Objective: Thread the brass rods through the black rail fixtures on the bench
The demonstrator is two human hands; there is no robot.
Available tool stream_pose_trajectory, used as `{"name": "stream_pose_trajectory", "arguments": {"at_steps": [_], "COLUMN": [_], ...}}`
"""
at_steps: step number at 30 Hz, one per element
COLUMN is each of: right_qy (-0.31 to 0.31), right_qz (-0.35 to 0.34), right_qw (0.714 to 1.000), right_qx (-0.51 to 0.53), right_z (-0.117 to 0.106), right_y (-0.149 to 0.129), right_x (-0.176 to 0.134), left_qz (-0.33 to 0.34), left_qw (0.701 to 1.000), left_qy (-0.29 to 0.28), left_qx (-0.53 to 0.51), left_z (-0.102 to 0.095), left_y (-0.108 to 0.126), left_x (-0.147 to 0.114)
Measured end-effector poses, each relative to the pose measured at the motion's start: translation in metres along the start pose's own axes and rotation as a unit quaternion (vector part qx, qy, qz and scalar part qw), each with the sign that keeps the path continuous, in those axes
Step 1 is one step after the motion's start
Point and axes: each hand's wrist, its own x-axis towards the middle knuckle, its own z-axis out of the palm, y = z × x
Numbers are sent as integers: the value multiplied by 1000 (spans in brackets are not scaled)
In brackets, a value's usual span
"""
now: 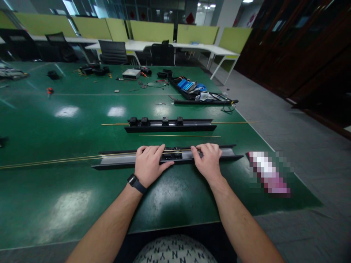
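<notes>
A long black channel (116, 160) with a pale inner floor lies across the green table in front of me. My left hand (149, 165) is closed over its middle, fingers on the far side and thumb along the near edge. My right hand (208, 161) grips the same channel further right, fingers curled and thumb against the near wall. Between my hands, small black blocks (177, 152) sit inside the channel. Thin brass-coloured rods (63, 160) run along it and stick out far to the left. My fingers partly hide the rods, so I cannot tell whether they touch them.
Beyond lies a second black channel (170, 128) with several black blocks and rods. A single thin rod (179, 136) rests between the channels. Tools, blue packages (186, 86) and a white box (131, 73) are further back. A blurred-out pink and white item (270, 173) lies at right.
</notes>
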Motion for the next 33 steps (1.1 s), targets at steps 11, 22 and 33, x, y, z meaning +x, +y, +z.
{"name": "stream_pose_trajectory", "arguments": {"at_steps": [11, 22, 33], "right_qy": [16, 18, 31], "right_qz": [13, -18, -3], "right_qw": [1000, 1000, 999], "right_qx": [-15, 7, -9], "right_z": [-1, 0, -2], "right_y": [9, 2, 11], "right_x": [2, 1, 2], "left_qz": [6, 7, 7], "left_qw": [1000, 1000, 1000], "left_qy": [2, 5, 3], "left_qx": [12, 12, 11], "left_z": [1, 1, 0], "left_y": [0, -1, -1], "left_x": [0, 0, 0]}}
